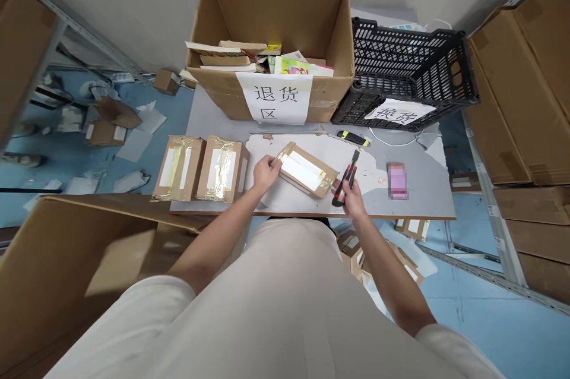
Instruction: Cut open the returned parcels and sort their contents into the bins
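Note:
A small taped cardboard box (pixel 304 172) with a white label lies at an angle on the grey table (pixel 430 189), over a pale sheet. Its left end is pinched in the fingers of my left hand (pixel 266 173). At its right end, my right hand (pixel 353 196) is closed round a red and black utility knife (pixel 346 182), the knife's tip pointing away from me. Some fingertips of that hand are hidden beside the box. Two more taped boxes, a left one (pixel 176 169) and a right one (pixel 224 170), stand side by side to the left.
Behind stands a large open carton (pixel 272 16) holding several books, beside a black plastic crate (pixel 412 79). A yellow and black cutter (pixel 353 138) and a blurred pink object (pixel 398 181) lie on the table. A big open box (pixel 102 284) is at lower left; shelving flanks both sides.

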`<control>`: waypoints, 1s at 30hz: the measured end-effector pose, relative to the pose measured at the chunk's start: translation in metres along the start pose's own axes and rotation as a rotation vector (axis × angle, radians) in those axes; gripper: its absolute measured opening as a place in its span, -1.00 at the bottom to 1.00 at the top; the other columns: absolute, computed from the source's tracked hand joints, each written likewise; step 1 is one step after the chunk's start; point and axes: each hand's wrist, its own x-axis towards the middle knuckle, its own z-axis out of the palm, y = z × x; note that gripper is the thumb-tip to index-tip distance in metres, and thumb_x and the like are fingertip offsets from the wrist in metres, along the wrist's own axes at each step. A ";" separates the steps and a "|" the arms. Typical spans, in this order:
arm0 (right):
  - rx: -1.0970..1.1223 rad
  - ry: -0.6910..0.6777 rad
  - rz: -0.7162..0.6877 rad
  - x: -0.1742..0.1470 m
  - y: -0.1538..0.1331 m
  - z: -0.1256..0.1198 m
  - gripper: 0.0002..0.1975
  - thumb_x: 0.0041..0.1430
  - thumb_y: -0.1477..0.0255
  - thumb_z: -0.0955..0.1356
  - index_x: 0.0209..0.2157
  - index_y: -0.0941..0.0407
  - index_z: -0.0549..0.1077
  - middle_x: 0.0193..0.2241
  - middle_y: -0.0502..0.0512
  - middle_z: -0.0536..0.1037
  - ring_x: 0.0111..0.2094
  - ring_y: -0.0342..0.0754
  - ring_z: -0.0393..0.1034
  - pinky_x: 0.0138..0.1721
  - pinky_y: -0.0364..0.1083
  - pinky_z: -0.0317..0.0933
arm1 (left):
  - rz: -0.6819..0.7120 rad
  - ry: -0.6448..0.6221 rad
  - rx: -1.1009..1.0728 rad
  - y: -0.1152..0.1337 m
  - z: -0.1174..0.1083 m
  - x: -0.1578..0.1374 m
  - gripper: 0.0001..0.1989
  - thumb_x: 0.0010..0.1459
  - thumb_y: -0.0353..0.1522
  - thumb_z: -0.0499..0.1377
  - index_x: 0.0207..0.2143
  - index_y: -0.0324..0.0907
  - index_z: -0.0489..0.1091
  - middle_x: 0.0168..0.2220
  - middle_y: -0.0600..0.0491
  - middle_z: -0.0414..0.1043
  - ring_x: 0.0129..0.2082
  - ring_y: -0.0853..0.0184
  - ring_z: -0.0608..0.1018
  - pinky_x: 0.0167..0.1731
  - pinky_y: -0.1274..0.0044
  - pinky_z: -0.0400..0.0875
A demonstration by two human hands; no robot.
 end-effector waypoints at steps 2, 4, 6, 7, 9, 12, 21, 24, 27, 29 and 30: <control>-0.038 -0.049 -0.069 0.022 -0.014 0.004 -0.49 -0.09 0.09 0.43 -0.17 0.01 0.21 -0.24 0.03 0.53 -0.25 -0.08 0.49 -0.24 -0.04 0.38 | -0.066 -0.017 -0.022 -0.012 -0.004 -0.034 -0.68 0.06 -0.09 0.14 -0.35 -0.16 0.39 -0.37 0.00 0.52 -0.35 0.26 0.53 -0.28 0.43 0.41; -0.120 -0.123 -0.126 0.039 -0.023 0.011 -0.53 -0.05 0.10 0.41 -0.18 0.02 0.24 -0.26 0.03 0.53 -0.28 -0.11 0.48 -0.25 -0.06 0.38 | -0.117 -0.024 -0.050 -0.018 -0.003 -0.057 -0.65 0.05 -0.05 0.14 -0.35 -0.16 0.37 -0.39 0.02 0.50 -0.37 0.28 0.53 -0.31 0.44 0.42; -0.213 -0.176 -0.170 0.047 -0.029 0.016 -0.55 -0.02 0.09 0.38 -0.15 0.03 0.27 -0.22 0.07 0.52 -0.27 -0.11 0.46 -0.25 -0.07 0.37 | -0.117 0.024 -0.047 -0.018 -0.002 -0.065 -0.62 0.04 -0.08 0.15 -0.24 -0.18 0.36 -0.30 -0.02 0.50 -0.30 0.25 0.54 -0.26 0.41 0.43; -0.255 -0.188 -0.185 0.048 -0.032 0.016 -0.54 0.00 0.09 0.36 -0.12 0.03 0.28 -0.18 0.09 0.51 -0.26 -0.11 0.46 -0.26 -0.07 0.37 | -0.078 0.063 -0.029 -0.017 -0.002 -0.063 -0.58 0.04 -0.11 0.15 -0.14 -0.20 0.34 -0.21 -0.07 0.48 -0.22 0.21 0.54 -0.21 0.37 0.43; -0.344 -0.179 -0.193 0.044 -0.035 0.009 -0.51 0.03 0.08 0.33 -0.06 0.04 0.30 -0.11 0.13 0.48 -0.27 -0.11 0.47 -0.29 -0.08 0.37 | 0.080 0.114 0.040 -0.010 -0.003 -0.053 -0.45 0.02 -0.22 0.15 0.06 -0.24 0.24 0.02 -0.19 0.37 0.02 0.11 0.45 -0.02 0.27 0.36; -0.531 -0.134 -0.140 0.026 -0.038 -0.013 -0.42 0.05 0.12 0.32 0.08 0.08 0.26 -0.17 0.12 0.48 -0.45 -0.17 0.43 -0.44 -0.12 0.36 | 0.388 -0.016 0.209 0.000 -0.007 -0.031 -0.23 -0.06 -0.33 0.15 0.24 -0.25 0.06 0.29 -0.24 0.02 0.31 0.01 0.08 0.20 0.18 0.08; -0.650 -0.251 -0.002 -0.016 -0.030 -0.041 -0.27 0.14 0.31 0.28 0.32 -0.09 -0.01 -0.34 -0.02 0.45 -0.64 -0.27 0.27 -0.66 -0.21 0.25 | 0.552 -0.253 0.432 0.012 0.007 -0.016 0.05 -0.20 0.06 0.28 0.26 -0.25 0.04 0.27 -0.29 0.06 0.29 -0.14 0.05 0.22 0.11 -0.07; -0.648 -0.251 0.009 -0.018 -0.033 -0.037 -0.27 0.14 0.32 0.28 0.32 -0.09 -0.01 -0.35 -0.03 0.45 -0.66 -0.27 0.25 -0.68 -0.21 0.24 | 0.551 -0.237 0.407 0.010 0.009 -0.018 0.06 -0.23 0.07 0.30 0.25 -0.23 0.06 0.25 -0.27 0.08 0.28 -0.14 0.07 0.21 0.14 -0.01; -0.677 -0.267 0.022 -0.018 -0.041 -0.037 -0.28 0.14 0.34 0.28 0.32 -0.08 0.01 -0.39 -0.04 0.44 -0.66 -0.27 0.25 -0.69 -0.21 0.24 | 0.552 -0.230 0.380 0.009 0.011 -0.018 0.06 -0.26 0.06 0.33 0.24 -0.22 0.07 0.24 -0.26 0.10 0.27 -0.14 0.08 0.21 0.15 0.00; -0.726 -0.274 0.031 -0.018 -0.048 -0.037 -0.29 0.14 0.37 0.28 0.31 -0.08 0.02 -0.43 -0.06 0.42 -0.68 -0.26 0.25 -0.70 -0.22 0.22 | 0.557 -0.219 0.366 0.008 0.012 -0.018 0.06 -0.27 0.05 0.34 0.22 -0.23 0.08 0.23 -0.27 0.10 0.26 -0.14 0.09 0.22 0.14 -0.01; -0.755 -0.278 0.035 -0.018 -0.051 -0.037 -0.30 0.14 0.38 0.27 0.31 -0.08 0.03 -0.46 -0.07 0.40 -0.69 -0.26 0.24 -0.71 -0.22 0.21 | 0.560 -0.212 0.360 0.007 0.013 -0.018 0.06 -0.27 0.05 0.34 0.22 -0.24 0.09 0.22 -0.27 0.11 0.26 -0.14 0.10 0.22 0.14 -0.01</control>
